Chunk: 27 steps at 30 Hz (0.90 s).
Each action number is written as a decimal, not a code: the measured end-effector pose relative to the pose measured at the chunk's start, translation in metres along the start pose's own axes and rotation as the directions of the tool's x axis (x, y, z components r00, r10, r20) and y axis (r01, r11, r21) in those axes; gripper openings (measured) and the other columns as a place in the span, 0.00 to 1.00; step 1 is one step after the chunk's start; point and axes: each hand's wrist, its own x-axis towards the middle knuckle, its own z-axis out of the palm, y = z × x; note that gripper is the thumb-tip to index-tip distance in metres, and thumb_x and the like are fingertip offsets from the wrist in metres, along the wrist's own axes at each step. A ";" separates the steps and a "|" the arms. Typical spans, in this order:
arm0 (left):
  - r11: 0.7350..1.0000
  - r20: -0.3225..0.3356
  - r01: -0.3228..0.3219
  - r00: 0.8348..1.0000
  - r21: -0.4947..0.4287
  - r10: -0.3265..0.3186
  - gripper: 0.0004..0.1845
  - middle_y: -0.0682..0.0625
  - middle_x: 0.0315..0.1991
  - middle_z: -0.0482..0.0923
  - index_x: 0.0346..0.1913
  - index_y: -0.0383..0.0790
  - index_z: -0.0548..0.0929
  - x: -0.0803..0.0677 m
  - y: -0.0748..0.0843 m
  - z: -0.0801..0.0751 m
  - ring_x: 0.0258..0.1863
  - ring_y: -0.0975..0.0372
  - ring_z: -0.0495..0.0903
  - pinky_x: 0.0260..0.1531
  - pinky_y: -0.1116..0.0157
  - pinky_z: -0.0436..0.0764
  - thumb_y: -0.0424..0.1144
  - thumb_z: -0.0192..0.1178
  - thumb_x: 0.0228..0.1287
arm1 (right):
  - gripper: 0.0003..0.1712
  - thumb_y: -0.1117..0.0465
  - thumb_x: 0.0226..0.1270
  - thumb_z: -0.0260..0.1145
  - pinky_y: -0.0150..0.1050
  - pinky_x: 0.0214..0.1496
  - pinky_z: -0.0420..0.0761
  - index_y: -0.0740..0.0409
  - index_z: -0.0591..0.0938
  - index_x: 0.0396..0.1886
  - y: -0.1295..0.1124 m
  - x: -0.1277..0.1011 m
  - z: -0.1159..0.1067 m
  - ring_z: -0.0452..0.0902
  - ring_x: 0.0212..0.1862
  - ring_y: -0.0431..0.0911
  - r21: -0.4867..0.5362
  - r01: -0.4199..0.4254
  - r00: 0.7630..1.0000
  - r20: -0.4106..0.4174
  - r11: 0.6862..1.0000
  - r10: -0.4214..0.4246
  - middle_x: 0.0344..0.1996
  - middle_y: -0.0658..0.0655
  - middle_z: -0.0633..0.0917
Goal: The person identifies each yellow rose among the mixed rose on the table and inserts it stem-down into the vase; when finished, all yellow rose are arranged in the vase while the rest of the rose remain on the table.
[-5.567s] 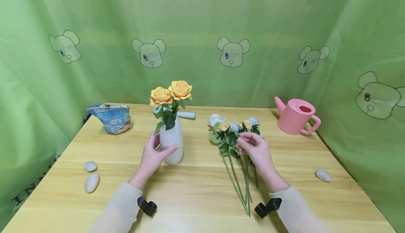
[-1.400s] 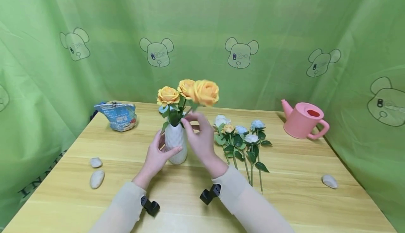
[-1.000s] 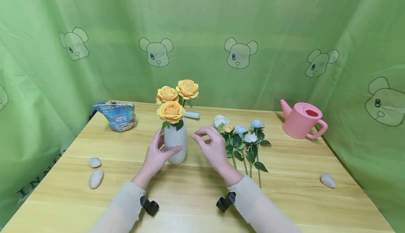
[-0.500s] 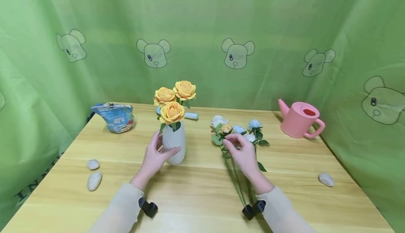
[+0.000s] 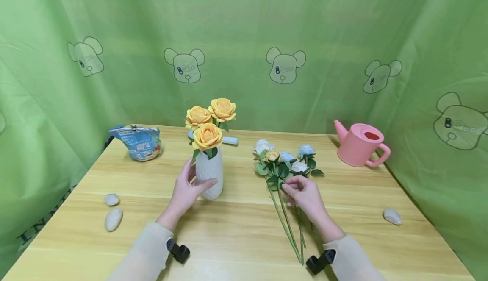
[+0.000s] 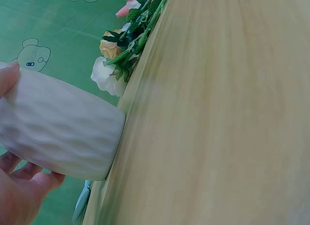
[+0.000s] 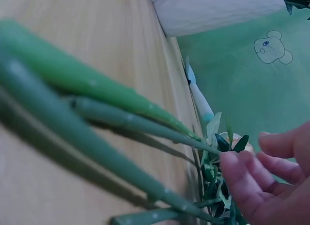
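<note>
Left hand (image 5: 185,191) holds vase (image 5: 209,173) (three roses (image 5: 207,135)).

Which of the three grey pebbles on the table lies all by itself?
The grey pebble near the wooden table's right edge, below the pink watering can; the other two pebbles lie together at the left.
</note>
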 end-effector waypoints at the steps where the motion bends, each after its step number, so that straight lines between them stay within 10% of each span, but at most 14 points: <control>1: 1.000 0.000 0.000 1.000 0.000 0.000 0.43 0.49 0.60 0.68 0.66 0.59 0.62 0.000 0.000 0.000 0.59 0.56 0.67 0.59 0.54 0.68 0.47 0.73 0.47 | 0.15 0.68 0.61 0.64 0.46 0.27 0.83 0.72 0.75 0.45 0.001 0.000 0.000 0.79 0.27 0.53 -0.011 -0.023 1.000 0.015 1.000 0.023 0.33 0.66 0.80; 16: 1.000 0.005 0.004 1.000 -0.017 -0.004 0.41 0.50 0.60 0.68 0.65 0.59 0.63 0.000 0.000 -0.001 0.59 0.57 0.67 0.59 0.55 0.68 0.45 0.73 0.48 | 0.16 0.73 0.60 0.61 0.42 0.21 0.81 0.71 0.73 0.48 0.005 0.002 0.008 0.76 0.23 0.47 -0.090 -0.147 0.981 0.111 0.985 0.157 0.29 0.61 0.79; 27: 1.000 0.011 0.011 1.000 -0.008 -0.011 0.41 0.50 0.61 0.67 0.65 0.60 0.63 -0.001 0.001 -0.001 0.60 0.56 0.67 0.59 0.54 0.68 0.46 0.72 0.48 | 0.20 0.75 0.59 0.62 0.37 0.19 0.79 0.71 0.73 0.52 -0.002 0.000 0.003 0.74 0.22 0.47 -0.037 -0.101 0.990 0.097 0.994 0.104 0.31 0.63 0.78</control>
